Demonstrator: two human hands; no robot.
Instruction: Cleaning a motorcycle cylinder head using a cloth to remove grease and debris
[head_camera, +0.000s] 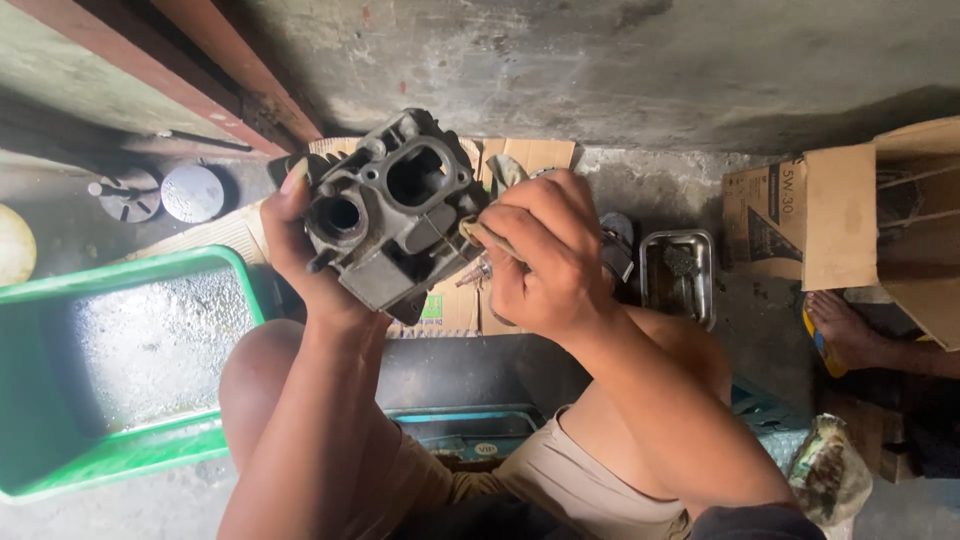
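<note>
Down at nine o'clock a green plastic tub (60, 440) holding shallow, speckled liquid sits on the concrete floor, and up at ten o'clock two round metal discs (192, 192) lie against the wall. Moving in, the person's left hand (300, 265) is wrapped round the near-left side of a dark grey cast-metal engine cylinder head (392, 215), fingers curled behind it and thumb up along its edge, so the casting hangs in the air above flattened brown cardboard (455, 300), at about twelve o'clock from the knees. I would say its long axis runs from eleven o'clock down to five; a round port faces left and the larger oval opening looks up at the camera. The right hand (545, 260) is closed against the casting's right flank, fingers pinching a small pale strip, perhaps a rag or abrasive (482, 238), pressed to the metal; something thin and metallic pokes out beneath it, too hidden to name. To my eye this is the scrubbing of one face of the head, part way along. The next move, I judge, calls for the left hand to keep a steady hold and turn the piece so a fresh surface meets the strip. At three o'clock a small steel tray (705, 275) of oddments rests on the floor, then an open cardboard box (850, 215), with another person's bare foot (850, 335) just below it.
</note>
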